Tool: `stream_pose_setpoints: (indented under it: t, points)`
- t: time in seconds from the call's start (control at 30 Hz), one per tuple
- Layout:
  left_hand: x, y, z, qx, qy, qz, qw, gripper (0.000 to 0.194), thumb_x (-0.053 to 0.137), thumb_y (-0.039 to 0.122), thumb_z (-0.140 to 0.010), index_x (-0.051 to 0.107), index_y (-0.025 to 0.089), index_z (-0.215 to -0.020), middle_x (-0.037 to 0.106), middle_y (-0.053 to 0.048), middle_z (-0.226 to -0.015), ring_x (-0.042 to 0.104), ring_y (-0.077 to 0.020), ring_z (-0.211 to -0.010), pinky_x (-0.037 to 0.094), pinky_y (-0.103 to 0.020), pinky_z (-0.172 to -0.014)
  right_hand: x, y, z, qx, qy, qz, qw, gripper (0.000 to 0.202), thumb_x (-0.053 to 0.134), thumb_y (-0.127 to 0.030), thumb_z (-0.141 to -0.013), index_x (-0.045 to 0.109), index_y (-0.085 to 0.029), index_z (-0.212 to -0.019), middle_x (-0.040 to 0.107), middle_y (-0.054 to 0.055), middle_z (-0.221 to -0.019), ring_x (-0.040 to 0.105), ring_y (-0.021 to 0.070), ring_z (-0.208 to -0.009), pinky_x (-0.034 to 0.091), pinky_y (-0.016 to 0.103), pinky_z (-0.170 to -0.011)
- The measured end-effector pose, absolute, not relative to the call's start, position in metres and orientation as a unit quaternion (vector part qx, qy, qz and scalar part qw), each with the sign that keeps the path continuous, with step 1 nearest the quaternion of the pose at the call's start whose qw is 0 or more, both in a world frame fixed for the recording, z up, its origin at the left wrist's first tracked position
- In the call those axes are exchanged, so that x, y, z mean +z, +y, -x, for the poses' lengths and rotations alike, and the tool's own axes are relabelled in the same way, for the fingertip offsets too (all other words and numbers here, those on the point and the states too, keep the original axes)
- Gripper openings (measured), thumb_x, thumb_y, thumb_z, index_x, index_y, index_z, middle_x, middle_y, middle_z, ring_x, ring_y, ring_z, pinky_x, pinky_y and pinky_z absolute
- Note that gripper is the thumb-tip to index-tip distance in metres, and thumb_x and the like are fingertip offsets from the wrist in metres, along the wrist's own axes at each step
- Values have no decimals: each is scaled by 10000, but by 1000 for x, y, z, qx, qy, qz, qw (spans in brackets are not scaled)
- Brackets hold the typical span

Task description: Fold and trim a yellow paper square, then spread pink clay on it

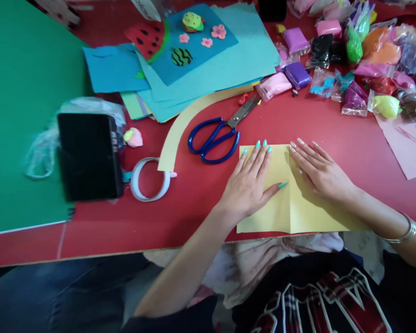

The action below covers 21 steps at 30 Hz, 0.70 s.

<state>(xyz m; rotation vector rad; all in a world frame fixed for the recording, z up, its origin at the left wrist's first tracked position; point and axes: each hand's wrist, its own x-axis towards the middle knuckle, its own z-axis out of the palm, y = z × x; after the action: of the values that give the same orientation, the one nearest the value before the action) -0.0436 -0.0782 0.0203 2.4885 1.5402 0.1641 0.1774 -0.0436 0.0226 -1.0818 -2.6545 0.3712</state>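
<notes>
A yellow sheet of paper [263, 219] with a crease down its middle lies at the front edge of the red table. My left hand [247, 187] rests flat on its left half, fingers stretched out and thumb apart, pointing at the crease. My right hand [321, 171] lies flat on the right half, its fingertips close to the crease at the top edge. Neither hand grips anything. Scissors with blue handles [213, 141] lie just beyond my left hand, blades pointing away to the right. A curved yellow paper strip [183, 125] runs beside them.
A roll of tape [135, 180] and a black device [86, 157] stand to the left, near a green board [27, 138]. Blue paper sheets [253, 51] with clay decorations lie at the back. Several packets of coloured clay [298, 76] crowd the back right, near a pink sheet [407, 157].
</notes>
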Motion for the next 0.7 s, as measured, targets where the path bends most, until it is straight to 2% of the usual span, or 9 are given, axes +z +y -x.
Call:
stream_pose_setpoints:
  t: [0.17,0.4,0.5,0.7]
  points:
    - [10,-80,42,44,530,-840,105,809,172,600,-970,221,-18,-1488,203,-238,-1572,165,-319,-1480,181,-505,-1190,15,-51,-173,95,-899,409,124,519,356,-305,-967,431,-86,-1432,426,95,-1496,319,233,-1437,261,453,-1197]
    - [15,-83,36,59,545,-829,110,784,264,573,-970,235,-20,-1482,210,-248,-1567,163,-318,-1481,176,-493,-1195,16,-54,-168,61,-890,435,123,520,332,-275,-963,406,-112,-1452,426,57,-1504,334,212,-1433,261,411,-1194]
    - [13,-84,35,71,547,-826,118,788,272,578,-966,231,-15,-1483,218,-250,-1565,163,-320,-1480,176,-493,-1195,17,-55,-168,56,-889,438,123,516,317,-275,-972,406,-103,-1451,431,61,-1499,338,218,-1430,260,413,-1192]
    - [9,-87,32,92,557,-817,119,757,277,553,-972,204,12,-1495,203,-240,-1573,153,-325,-1482,166,-524,-1190,16,-55,-168,73,-884,446,120,529,317,-284,-978,351,-159,-1491,426,56,-1507,315,205,-1441,236,431,-1201]
